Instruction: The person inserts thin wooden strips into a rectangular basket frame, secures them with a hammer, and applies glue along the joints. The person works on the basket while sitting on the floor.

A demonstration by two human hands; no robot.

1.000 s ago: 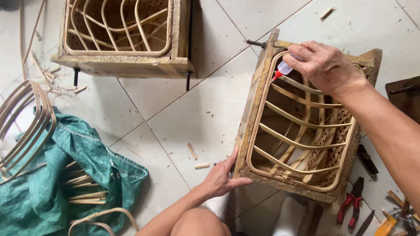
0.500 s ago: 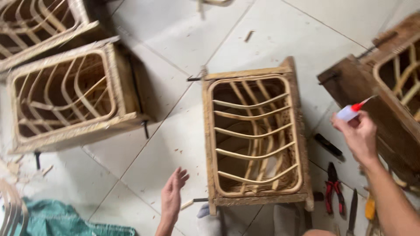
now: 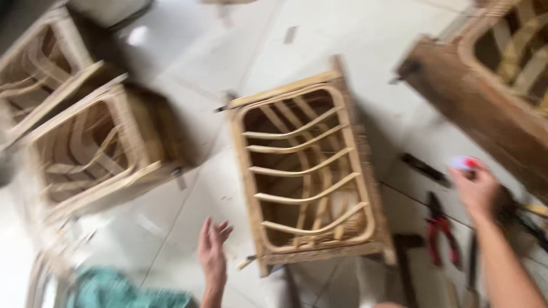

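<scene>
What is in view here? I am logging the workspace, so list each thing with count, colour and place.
rattan frame: one, tan, centre of the floor.
rattan frames: at least two, pale tan, left, blurred.
darker frame: one, brown, top right.
pliers: one, red handles, floor right of the centre frame.
dark tools: a few, black, floor at right, too blurred to name.
cloth: one, teal, bottom left.
tiled floor: white.
small bottle: one, white with red tip, in the right hand.
left hand: open, beside the centre frame.
right hand: closed around the bottle.

Single head-worn camera, angled steeply down at the tiled floor (image 3: 354, 40) from close range; view motion-blurred.
</scene>
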